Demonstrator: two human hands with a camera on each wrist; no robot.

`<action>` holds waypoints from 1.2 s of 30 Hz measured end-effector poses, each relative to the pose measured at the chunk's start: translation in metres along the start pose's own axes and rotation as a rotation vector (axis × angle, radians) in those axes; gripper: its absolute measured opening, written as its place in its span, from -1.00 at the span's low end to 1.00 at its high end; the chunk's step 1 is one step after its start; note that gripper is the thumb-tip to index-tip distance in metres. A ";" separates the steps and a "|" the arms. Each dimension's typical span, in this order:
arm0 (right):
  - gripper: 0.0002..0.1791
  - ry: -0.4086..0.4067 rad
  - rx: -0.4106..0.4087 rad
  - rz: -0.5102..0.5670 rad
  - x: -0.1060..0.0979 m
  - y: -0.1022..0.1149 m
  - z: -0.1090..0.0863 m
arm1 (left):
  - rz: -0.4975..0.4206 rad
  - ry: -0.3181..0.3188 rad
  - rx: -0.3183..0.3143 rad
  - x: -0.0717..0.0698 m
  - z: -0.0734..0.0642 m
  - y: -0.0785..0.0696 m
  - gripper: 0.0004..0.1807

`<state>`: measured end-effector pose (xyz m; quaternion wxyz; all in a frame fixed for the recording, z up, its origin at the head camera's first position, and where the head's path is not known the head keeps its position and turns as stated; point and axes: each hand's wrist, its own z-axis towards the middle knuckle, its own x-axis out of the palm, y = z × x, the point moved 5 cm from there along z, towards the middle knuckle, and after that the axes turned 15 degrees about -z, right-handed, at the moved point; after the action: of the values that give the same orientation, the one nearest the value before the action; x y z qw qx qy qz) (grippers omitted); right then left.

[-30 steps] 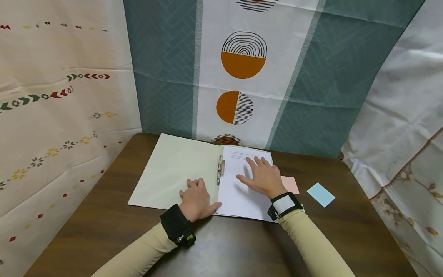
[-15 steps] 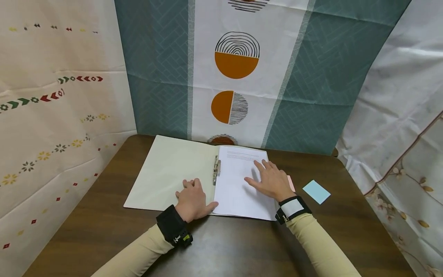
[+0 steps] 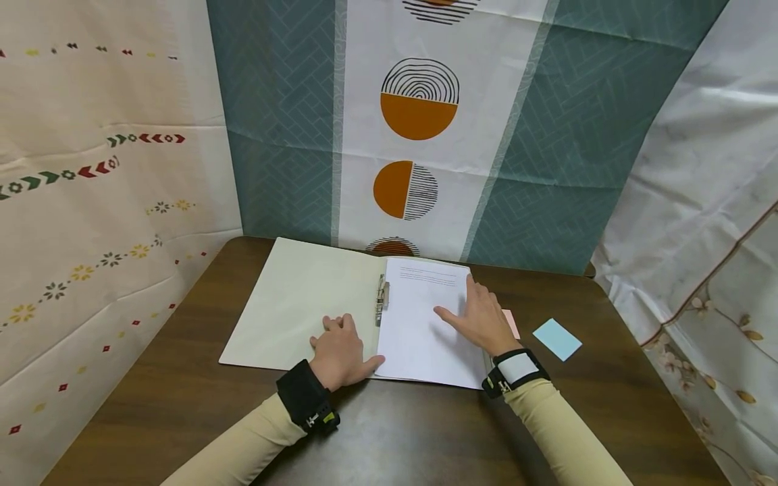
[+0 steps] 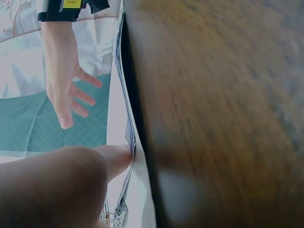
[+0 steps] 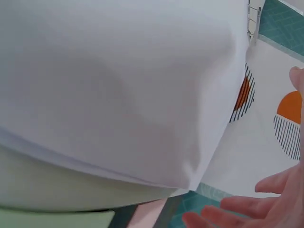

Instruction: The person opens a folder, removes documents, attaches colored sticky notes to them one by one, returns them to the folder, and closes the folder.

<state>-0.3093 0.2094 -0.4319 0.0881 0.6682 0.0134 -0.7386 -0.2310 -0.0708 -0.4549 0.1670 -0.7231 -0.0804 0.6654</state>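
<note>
A pale cream file folder [image 3: 292,297] lies spread out on the table, with a metal binder clip mechanism [image 3: 381,300] along its middle. On its right half is a stack of white paper [image 3: 413,331], the top sheet printed with a few lines. My left hand [image 3: 340,354] rests on the folder's left half, its thumb pressing the stack's lower left edge; the left wrist view shows that thumb [image 4: 116,156] on the sheets. Over the stack's right edge hovers my right hand [image 3: 483,322], fingers extended and thumb spread. The left wrist view shows it apart from the paper.
A pink sticky note [image 3: 512,324] shows partly beside the folder's right edge. Farther right lies a light blue note [image 3: 558,339]. A pale green note [image 5: 52,219] appears low in the right wrist view. Patterned cloths hang behind and beside the brown table [image 3: 419,439].
My right hand has moved right across the sheet to its right edge, uncovering the printed lines and hiding more of the pink note. My left hand has stayed in place.
</note>
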 end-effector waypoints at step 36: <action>0.51 0.362 0.290 0.505 0.012 -0.022 -0.003 | 0.063 0.001 0.012 -0.003 -0.004 -0.002 -0.08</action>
<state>-0.3108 0.2298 -0.4458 0.1683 0.7763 -0.2420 -0.5572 -0.2273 -0.0699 -0.4513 0.1503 -0.7247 -0.0538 0.6703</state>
